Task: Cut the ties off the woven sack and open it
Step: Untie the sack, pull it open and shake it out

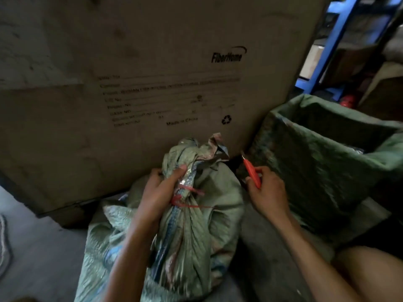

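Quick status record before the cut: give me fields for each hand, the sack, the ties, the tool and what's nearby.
left hand: gripping the gathered neck of the sack, beside the ties
right hand: holding the red cutter, apart from the sack
sack: green woven, neck bunched and closed
ties: red string wound round the neck, uncut, loose ends pointing right
red cutter: tip pointing up and away, not touching the ties
cardboard box: large, right behind the sack
open sack: green, to the right, mouth open
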Tool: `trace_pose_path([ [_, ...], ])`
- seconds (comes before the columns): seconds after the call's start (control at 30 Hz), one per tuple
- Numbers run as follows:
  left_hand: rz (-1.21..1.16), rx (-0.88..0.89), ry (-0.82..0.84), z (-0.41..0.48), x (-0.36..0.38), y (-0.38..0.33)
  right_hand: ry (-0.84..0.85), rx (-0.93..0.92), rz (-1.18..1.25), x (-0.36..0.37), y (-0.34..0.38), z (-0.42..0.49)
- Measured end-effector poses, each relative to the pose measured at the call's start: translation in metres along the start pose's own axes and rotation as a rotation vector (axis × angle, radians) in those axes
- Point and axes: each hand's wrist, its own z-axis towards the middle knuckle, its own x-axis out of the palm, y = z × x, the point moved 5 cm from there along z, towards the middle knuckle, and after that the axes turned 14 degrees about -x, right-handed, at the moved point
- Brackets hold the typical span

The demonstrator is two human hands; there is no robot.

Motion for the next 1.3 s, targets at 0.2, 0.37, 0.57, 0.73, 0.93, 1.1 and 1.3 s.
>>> trace_pose_path([
  [0.2, 0.095, 0.040, 0.096, 0.001, 0.035, 0.004, 0.381, 0.315, -0.324, 0.044, -0.103, -0.070],
  [0.37, 0.118, 0.080, 0.150, -0.003, 0.050, 0.005, 0.620, 0.421, -0.335, 0.090, -0.137, -0.152],
  [0.57, 0.106, 0.091, 0.134, -0.008, 0.042, 0.008, 0.677, 0.423, -0.321, 0.114, -0.139, -0.191],
  [0.73, -0.021, 0.048, 0.099, -0.003, 0.031, 0.009, 0.423, 0.468, -0.258, 0.108, -0.136, -0.188],
  [0.93, -0.131, 0.012, 0.067, -0.002, 0.020, 0.006, -0.245, 0.237, 0.304, 0.064, -0.045, -0.097],
  [1.1, -0.296, -0.039, 0.148, -0.010, 0.013, 0.002, -0.157, -0.120, 0.569, 0.004, 0.066, -0.031],
  [1.3, -0.494, -0.076, 0.284, -0.017, 0.000, 0.001, 0.222, -0.269, 0.580, -0.010, 0.133, -0.020],
])
